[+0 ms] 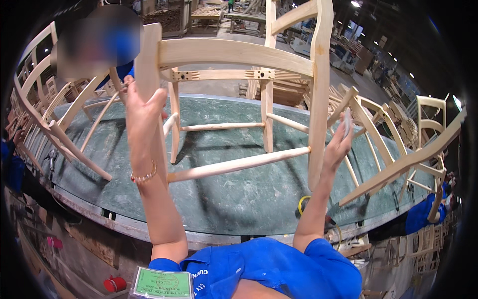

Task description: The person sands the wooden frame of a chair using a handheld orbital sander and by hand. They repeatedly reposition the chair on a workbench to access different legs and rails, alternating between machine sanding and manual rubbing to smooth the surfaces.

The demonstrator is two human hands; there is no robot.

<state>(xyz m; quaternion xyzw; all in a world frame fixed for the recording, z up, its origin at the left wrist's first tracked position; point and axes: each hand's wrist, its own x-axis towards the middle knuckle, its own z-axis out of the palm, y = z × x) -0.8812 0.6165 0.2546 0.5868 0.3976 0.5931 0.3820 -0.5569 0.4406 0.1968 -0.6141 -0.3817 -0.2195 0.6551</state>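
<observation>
- On the green workbench (pixel 239 199), near its middle, stands a bare wooden chair frame (pixel 239 65), and both hands are on its two front legs.
- It has legs, rungs and rails joined up already. It has no seat yet, and the wood looks plain, with no paint.
- The left hand (pixel 142 112) reaches up and wraps around the left leg (pixel 149 74). The fingers are behind the wood, so it looks like a grip.
- The right hand (pixel 339 142) is up beside the right leg (pixel 318 114). Its fingers are spread and touch the leg's side. It is open, not gripping.
- Both arms stretch up and forward from blue sleeves.
- A beaded bracelet (pixel 144 176) sits on the left wrist.
- More chair frames (pixel 393 149) lean on the bench's left and right edges.
- A yellow tape roll (pixel 302 203) lies near the front edge.
</observation>
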